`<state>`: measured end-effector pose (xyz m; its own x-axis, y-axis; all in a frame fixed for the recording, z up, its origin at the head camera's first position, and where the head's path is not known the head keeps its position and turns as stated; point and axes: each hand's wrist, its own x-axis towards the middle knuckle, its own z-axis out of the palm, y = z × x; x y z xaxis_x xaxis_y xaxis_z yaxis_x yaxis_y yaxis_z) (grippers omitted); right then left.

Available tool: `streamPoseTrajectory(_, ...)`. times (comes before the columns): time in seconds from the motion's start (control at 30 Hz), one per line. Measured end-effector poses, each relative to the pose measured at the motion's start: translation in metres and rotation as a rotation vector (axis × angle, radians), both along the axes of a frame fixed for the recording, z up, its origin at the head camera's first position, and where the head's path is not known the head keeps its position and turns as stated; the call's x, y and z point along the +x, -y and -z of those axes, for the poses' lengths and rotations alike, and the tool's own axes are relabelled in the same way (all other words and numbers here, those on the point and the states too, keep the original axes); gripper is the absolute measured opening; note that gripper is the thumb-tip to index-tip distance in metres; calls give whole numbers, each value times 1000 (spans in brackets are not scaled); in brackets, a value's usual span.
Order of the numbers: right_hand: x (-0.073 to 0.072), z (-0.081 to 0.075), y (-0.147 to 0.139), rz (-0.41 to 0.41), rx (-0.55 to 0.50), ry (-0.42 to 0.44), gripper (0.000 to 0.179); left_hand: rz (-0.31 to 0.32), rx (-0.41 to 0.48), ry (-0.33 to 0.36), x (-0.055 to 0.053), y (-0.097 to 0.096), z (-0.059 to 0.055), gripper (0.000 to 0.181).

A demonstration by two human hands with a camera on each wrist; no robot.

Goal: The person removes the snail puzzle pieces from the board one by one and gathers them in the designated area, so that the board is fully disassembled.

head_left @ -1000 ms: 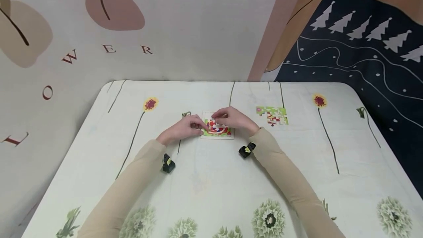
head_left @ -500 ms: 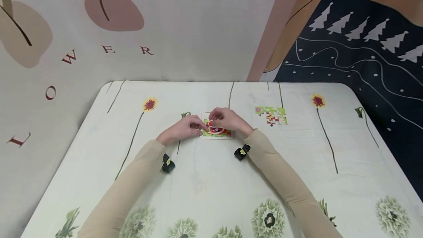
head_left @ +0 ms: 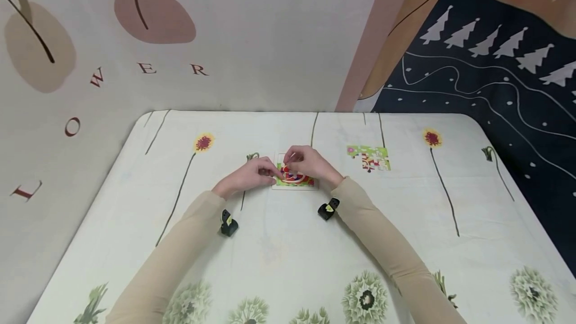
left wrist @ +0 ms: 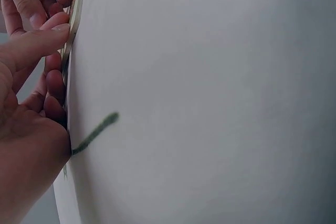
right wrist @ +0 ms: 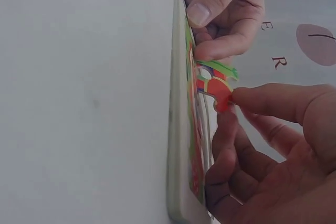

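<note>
A small jigsaw puzzle board [head_left: 294, 187] with a pale border and a red, green and white picture lies flat at the middle of the table. My left hand [head_left: 252, 174] holds its left side, with thumb and index finger on the edge and picture. Over the board, my right hand [head_left: 312, 164] pinches a red and green jigsaw piece [right wrist: 215, 82] between thumb and index finger. The piece stands tilted against the picture in the right wrist view, near the left fingertips. The right hand hides part of the board in the head view.
Joined jigsaw pieces [head_left: 375, 156], green with a red and white part, lie right of the board. A white cloth with printed flowers covers the table [head_left: 270, 249]. Printed drapes [head_left: 270, 39] rise behind its far edge.
My right hand has shifted slightly left over the puzzle board and then stays nearly still, pinching the jigsaw piece. The left hand holds its place at the board's left side.
</note>
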<state>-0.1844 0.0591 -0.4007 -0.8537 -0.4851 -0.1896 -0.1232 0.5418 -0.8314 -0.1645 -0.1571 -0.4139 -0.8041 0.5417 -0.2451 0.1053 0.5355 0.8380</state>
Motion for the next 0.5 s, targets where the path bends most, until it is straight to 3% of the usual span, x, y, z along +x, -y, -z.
streamPoseTrajectory(0.5, 0, -2, -8, 82, -62, 42, 12, -22, -6, 11, 1, -1, 3, 21)
